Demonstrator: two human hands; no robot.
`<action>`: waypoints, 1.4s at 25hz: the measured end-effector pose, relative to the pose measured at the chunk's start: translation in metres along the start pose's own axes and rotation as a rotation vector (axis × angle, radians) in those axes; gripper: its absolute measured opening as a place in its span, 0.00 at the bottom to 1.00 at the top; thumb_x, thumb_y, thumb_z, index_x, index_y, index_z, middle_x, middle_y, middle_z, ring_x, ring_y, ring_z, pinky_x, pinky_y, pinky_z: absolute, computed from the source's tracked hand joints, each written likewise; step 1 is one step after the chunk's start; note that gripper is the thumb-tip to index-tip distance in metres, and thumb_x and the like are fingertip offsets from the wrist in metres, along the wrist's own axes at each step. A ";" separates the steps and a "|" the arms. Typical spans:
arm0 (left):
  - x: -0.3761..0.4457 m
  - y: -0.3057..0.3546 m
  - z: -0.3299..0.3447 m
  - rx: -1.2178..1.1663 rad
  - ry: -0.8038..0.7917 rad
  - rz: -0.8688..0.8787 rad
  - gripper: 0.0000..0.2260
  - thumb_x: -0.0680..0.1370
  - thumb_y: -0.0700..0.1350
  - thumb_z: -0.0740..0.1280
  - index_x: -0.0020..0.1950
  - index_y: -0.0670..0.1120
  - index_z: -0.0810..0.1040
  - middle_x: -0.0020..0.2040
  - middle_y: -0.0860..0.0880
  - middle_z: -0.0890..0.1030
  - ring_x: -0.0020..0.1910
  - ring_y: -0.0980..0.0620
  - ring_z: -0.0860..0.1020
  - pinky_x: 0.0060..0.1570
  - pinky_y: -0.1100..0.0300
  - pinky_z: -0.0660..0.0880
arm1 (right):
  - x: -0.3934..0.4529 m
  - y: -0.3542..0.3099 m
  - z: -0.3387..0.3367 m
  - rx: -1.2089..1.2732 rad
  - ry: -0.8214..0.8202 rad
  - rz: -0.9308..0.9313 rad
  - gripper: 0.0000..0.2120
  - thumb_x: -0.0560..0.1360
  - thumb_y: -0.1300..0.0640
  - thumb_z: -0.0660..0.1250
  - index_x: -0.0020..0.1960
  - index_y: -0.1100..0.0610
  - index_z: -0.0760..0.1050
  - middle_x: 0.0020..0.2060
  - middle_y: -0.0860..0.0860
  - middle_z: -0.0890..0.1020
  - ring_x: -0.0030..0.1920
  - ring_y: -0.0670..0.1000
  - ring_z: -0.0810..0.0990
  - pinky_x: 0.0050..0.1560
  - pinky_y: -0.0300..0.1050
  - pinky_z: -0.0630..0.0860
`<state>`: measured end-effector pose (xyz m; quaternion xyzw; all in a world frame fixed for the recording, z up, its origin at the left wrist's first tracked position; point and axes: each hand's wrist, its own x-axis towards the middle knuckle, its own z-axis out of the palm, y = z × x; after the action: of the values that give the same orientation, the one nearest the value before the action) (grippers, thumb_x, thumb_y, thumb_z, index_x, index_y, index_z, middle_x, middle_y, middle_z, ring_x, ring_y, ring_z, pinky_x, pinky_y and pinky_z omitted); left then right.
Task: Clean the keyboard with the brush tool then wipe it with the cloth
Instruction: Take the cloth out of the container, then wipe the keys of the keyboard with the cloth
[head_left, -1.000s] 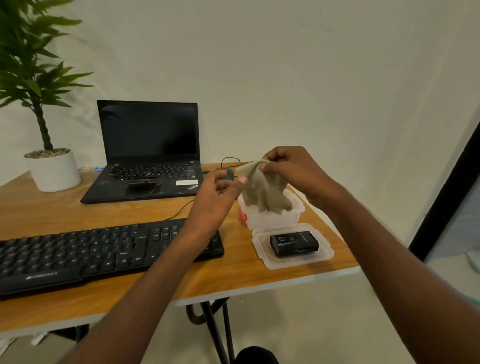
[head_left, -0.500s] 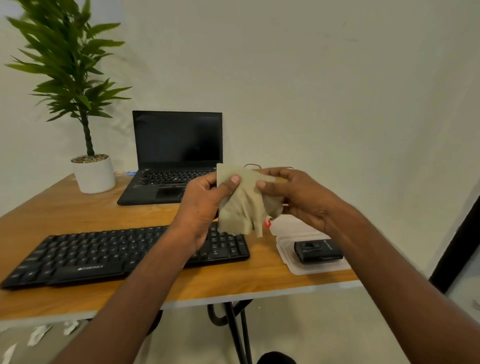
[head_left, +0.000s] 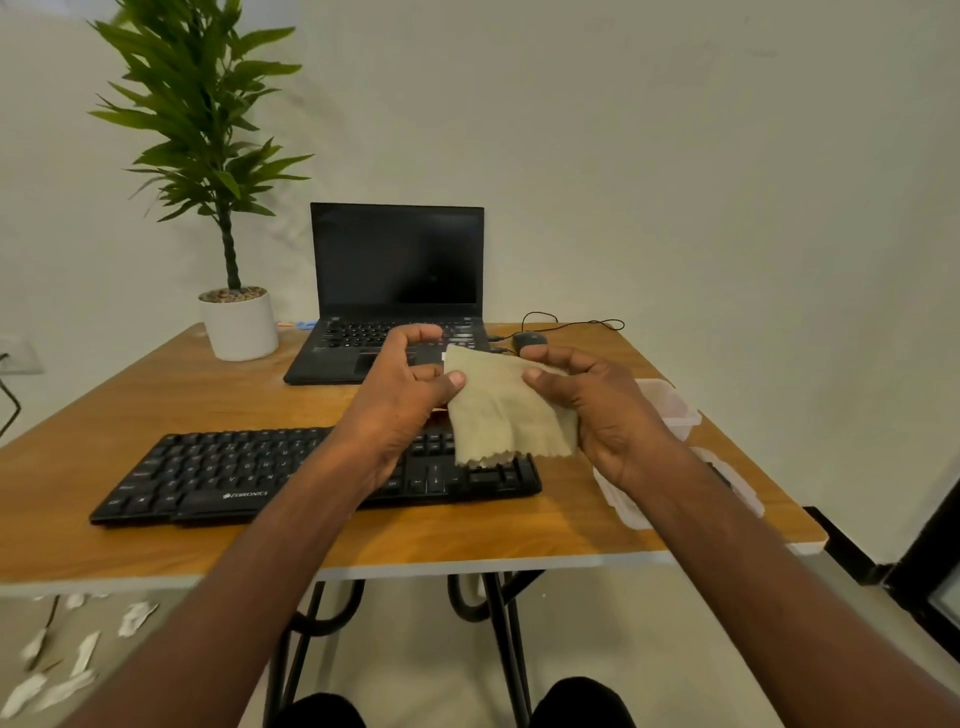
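The person holds a beige cloth up in the air with both hands, above the right end of a black keyboard. The left hand pinches the cloth's left edge between its thumb and curled fingers. The right hand grips the right side of the cloth, its thumb pressed on the front and its fingers wrapped behind. The cloth hangs down between the 2 hands, its scalloped lower edge loose over the keyboard's right-hand keys without visibly touching them.

The keyboard lies flat near the front edge of the wooden counter, its long side running left to right. Behind it, toward the wall, an open black laptop stands with a dark screen. A dark mouse sits just right of the laptop, with a thin black cable looping behind it. A green plant in a white pot stands at the counter's far left corner. On the right side of the counter, a clear plastic box shows beyond the right hand, and a clear lid lies in front of it, mostly hidden by the right forearm. White scraps lie on the floor at the lower left.
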<state>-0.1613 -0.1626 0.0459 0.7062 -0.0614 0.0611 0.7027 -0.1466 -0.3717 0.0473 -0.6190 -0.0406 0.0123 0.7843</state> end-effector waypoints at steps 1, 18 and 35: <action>-0.001 -0.001 -0.002 -0.004 0.004 0.015 0.22 0.81 0.39 0.71 0.70 0.56 0.70 0.54 0.48 0.88 0.53 0.51 0.87 0.51 0.49 0.85 | 0.000 0.000 0.004 0.049 -0.008 0.034 0.12 0.76 0.67 0.73 0.56 0.56 0.86 0.55 0.55 0.87 0.52 0.56 0.88 0.42 0.50 0.85; -0.020 0.004 -0.034 0.019 -0.076 0.004 0.09 0.84 0.45 0.67 0.63 0.47 0.82 0.53 0.46 0.88 0.52 0.50 0.87 0.53 0.55 0.84 | -0.012 0.004 0.027 -0.122 -0.168 0.048 0.10 0.81 0.55 0.70 0.59 0.58 0.80 0.51 0.57 0.88 0.55 0.56 0.86 0.53 0.50 0.84; -0.049 -0.035 -0.118 0.035 -0.119 0.022 0.09 0.72 0.38 0.74 0.52 0.41 0.84 0.58 0.43 0.85 0.57 0.45 0.85 0.51 0.53 0.85 | -0.014 0.038 0.093 -0.281 -0.525 0.177 0.18 0.74 0.54 0.77 0.62 0.53 0.79 0.54 0.55 0.88 0.54 0.56 0.87 0.47 0.49 0.85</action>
<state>-0.2034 -0.0442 0.0037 0.7201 -0.1098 0.0279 0.6846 -0.1664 -0.2730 0.0309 -0.6979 -0.1890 0.2344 0.6498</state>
